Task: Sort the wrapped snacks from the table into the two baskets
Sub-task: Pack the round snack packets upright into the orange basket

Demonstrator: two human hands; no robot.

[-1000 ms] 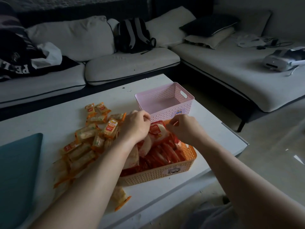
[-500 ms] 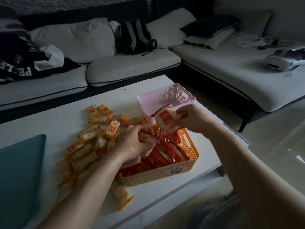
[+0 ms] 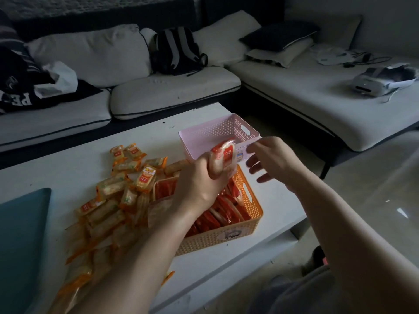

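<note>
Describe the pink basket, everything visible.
The pale pink rectangular plastic basket stands upright on the white table, just beyond the orange plastic basket. Its walls are perforated lattice, with a slot handle in one short end and a small sticker on the near wall. Its visible inside holds nothing. The left hand holds red-wrapped snacks before its near wall; the open right hand is by its near right corner, contact unclear.

Lighting: dim, weak daylight from the right; pale glare on floor (image 3: pixel 401 211). Shadows: soft, diffuse. Blur: slight on right hand (image 3: pixel 272 164). Distortion: wide-angle bowing at edges, grainy dark corners
</note>
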